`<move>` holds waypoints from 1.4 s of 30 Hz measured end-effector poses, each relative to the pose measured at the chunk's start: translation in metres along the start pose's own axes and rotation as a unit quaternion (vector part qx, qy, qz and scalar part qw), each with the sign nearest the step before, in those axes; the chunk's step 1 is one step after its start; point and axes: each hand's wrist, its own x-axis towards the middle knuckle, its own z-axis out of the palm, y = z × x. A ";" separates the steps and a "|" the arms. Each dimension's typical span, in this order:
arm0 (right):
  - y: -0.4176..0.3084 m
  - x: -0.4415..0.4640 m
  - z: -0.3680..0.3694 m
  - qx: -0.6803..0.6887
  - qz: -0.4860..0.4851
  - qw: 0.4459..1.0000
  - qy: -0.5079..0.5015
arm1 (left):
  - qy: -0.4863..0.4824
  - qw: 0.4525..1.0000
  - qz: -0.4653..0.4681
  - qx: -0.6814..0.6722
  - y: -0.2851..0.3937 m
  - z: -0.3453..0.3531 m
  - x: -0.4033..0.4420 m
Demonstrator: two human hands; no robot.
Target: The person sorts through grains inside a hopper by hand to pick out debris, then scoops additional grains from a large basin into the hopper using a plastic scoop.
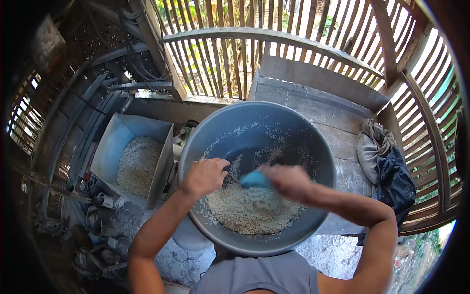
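A large grey basin [320, 147] holds a heap of pale grain [245, 215] that looks like rice, with more grains stuck to its inner wall. My right hand [289, 181], smeared by motion, grips a blue scoop [255, 180] low over the heap. The scoop is blurred too, so its exact shape is unclear. Over the left part of the basin is my left hand [205, 175]. Its fingers are loosely bent and apart, with nothing visible in them.
Left of the basin, a square metal hopper [110, 149] contains more grain. Machine parts and a dark metal pot [102, 220] stand below it. A wooden bench [338, 142] lies behind and right, with sacks [379, 152] at its end. Slatted walls [274, 44] enclose the space.
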 end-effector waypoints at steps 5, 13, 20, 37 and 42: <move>0.097 -0.013 -0.009 0.161 0.214 0.961 0.063 | 0.038 0.998 -0.017 -0.046 0.003 0.003 -0.019; 0.007 -0.020 0.073 0.381 0.266 0.885 0.040 | 0.028 0.999 -0.016 -0.015 0.003 0.023 0.001; -0.043 0.060 0.132 0.653 0.351 0.665 0.091 | 0.158 0.986 -0.022 -0.041 -0.002 0.021 -0.002; -0.032 0.007 0.045 0.823 0.319 0.433 0.182 | 0.012 0.565 -0.187 -0.803 0.131 0.097 -0.069; -0.042 0.011 0.049 0.871 0.247 0.387 0.176 | 0.140 0.596 -0.176 -0.771 0.133 0.098 -0.053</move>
